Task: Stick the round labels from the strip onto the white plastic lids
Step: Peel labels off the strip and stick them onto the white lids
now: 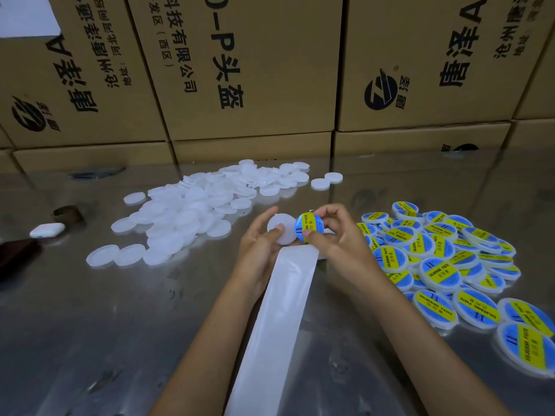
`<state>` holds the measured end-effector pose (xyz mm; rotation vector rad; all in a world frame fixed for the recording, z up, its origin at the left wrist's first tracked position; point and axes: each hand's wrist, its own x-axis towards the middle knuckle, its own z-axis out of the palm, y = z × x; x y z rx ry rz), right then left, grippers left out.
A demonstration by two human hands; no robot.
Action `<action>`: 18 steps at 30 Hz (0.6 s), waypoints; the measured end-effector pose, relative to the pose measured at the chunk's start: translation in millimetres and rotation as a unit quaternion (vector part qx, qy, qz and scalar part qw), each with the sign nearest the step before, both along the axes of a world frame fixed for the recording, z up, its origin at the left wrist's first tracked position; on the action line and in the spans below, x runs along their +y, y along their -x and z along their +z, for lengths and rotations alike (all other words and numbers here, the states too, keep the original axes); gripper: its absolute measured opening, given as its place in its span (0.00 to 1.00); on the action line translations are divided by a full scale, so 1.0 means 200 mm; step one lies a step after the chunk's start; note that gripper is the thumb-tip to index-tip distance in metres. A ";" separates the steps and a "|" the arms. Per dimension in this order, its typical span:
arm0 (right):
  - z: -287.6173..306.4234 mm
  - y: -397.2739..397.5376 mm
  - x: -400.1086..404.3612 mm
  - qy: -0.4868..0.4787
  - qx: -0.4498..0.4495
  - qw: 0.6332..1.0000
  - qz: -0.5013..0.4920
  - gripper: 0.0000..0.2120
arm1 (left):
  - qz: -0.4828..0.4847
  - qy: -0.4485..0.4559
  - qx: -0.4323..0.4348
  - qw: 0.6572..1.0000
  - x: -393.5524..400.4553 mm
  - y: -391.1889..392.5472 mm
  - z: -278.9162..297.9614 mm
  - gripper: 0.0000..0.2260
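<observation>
My left hand [260, 244] holds a bare white plastic lid [282, 231], thumb on its face. My right hand [333, 232] pinches a round blue-and-yellow label [309, 227] just to the right of that lid, touching its edge. A long white backing strip [279, 319] runs from under both hands toward the bottom of the view. A heap of unlabelled white lids [198, 208] lies to the upper left. A pile of labelled lids [444, 259] lies to the right.
Stacked cardboard boxes [258, 70] wall off the back of the shiny metal table [105, 325]. A white earbud case [47, 230], a brown tape ring [67, 214] and a dark object [16, 253] sit at the left edge.
</observation>
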<state>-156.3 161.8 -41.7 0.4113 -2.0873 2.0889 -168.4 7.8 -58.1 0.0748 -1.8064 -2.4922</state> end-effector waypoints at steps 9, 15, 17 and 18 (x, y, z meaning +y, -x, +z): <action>0.04 -0.02 0.00 0.009 0.015 1.000 -0.017 0.11 | -0.098 -0.156 -0.017 0.983 0.03 -0.04 0.05 0.19; 0.05 -0.03 -0.01 0.002 0.039 0.999 -0.038 0.14 | -0.141 -0.167 0.006 0.976 0.04 -0.03 0.05 0.23; 0.04 -0.02 -0.01 0.001 0.041 0.998 -0.042 0.14 | -0.153 -0.170 0.011 0.973 0.05 -0.04 0.06 0.24; 0.04 -0.02 -0.01 -0.002 0.041 0.998 -0.042 0.15 | -0.156 -0.170 0.012 0.973 0.05 -0.04 0.06 0.24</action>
